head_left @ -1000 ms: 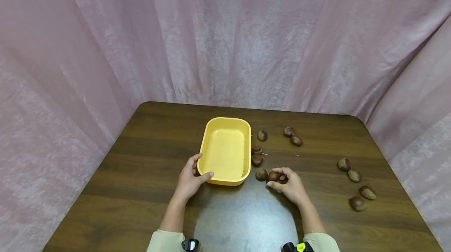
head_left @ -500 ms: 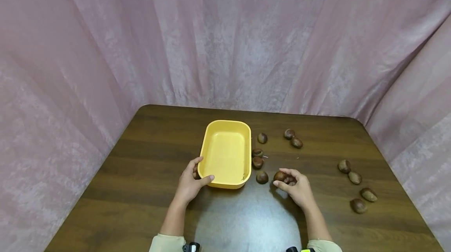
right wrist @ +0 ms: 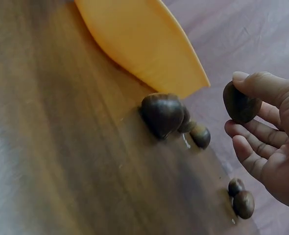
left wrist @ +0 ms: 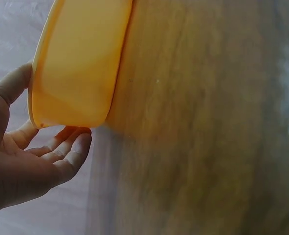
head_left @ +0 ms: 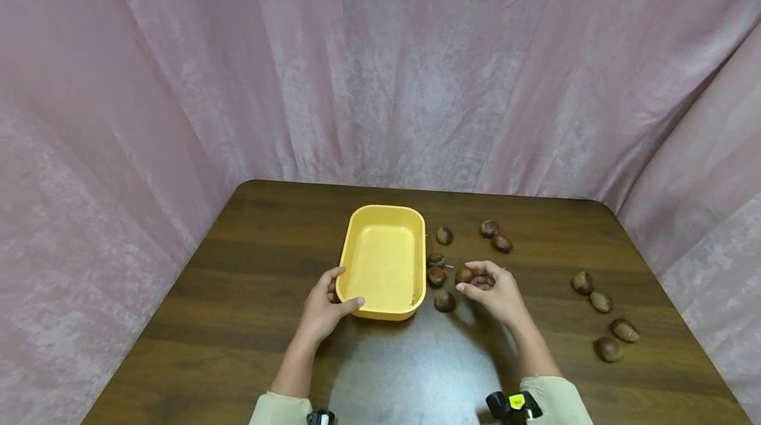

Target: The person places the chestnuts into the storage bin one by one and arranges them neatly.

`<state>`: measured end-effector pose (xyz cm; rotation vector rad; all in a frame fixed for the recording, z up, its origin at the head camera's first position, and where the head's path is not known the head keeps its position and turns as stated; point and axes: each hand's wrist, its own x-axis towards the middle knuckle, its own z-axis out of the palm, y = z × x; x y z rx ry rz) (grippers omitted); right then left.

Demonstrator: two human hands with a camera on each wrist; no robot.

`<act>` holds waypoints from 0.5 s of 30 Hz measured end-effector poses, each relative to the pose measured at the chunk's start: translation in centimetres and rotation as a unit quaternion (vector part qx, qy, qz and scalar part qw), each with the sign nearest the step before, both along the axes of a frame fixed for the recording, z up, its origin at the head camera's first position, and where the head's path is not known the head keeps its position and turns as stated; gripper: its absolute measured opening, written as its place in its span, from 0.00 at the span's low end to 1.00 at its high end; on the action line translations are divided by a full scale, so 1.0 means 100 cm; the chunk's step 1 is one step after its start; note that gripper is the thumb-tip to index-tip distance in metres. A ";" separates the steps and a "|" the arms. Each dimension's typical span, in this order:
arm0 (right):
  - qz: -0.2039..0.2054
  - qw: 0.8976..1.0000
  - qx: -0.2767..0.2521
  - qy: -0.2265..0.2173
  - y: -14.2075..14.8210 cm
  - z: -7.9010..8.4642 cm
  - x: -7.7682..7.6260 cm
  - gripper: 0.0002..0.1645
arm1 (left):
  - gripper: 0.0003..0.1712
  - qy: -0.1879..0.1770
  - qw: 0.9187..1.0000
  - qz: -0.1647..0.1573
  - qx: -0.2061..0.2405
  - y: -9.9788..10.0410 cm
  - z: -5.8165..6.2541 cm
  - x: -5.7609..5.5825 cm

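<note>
A yellow plastic tray [head_left: 383, 266] stands near the middle of the table in the head view. My left hand [head_left: 321, 311] grips its near left corner, thumb over the rim and fingers against the outer wall. The left wrist view shows these fingers [left wrist: 76, 149] curled by the tray's end. To the right of the tray, my right hand [head_left: 498, 291] pinches a brown chestnut [head_left: 464, 275] between thumb and fingertips. In the right wrist view this chestnut [right wrist: 241, 102] is held up off the table.
Several chestnuts lie along the tray's right side, the nearest chestnut [head_left: 444, 301] by its front corner. A touching pair [head_left: 496, 236] lies farther back. More chestnuts [head_left: 608, 349] are scattered at the right of the wooden table [head_left: 226, 319]. A pink curtain [head_left: 380, 81] hangs behind.
My right hand has drawn the chestnut rightward away from its neighbour, then raised it and carried it farther from me. The left hand keeps its grip on the tray.
</note>
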<state>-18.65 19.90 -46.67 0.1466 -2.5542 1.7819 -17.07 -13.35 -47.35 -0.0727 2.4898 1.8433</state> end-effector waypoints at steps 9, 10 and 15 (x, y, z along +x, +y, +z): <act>0.035 0.999 -0.025 0.009 -0.010 0.012 -0.021 0.25 | 0.44 -0.012 1.000 -0.003 0.018 -0.001 0.004 0.001; 0.036 0.999 -0.026 0.009 -0.012 0.012 -0.023 0.25 | 0.44 -0.012 1.000 -0.002 0.017 -0.001 0.003 0.001; 0.049 0.998 -0.024 0.013 -0.020 0.012 -0.033 0.26 | 0.43 -0.001 1.000 0.003 0.017 0.000 -0.001 0.001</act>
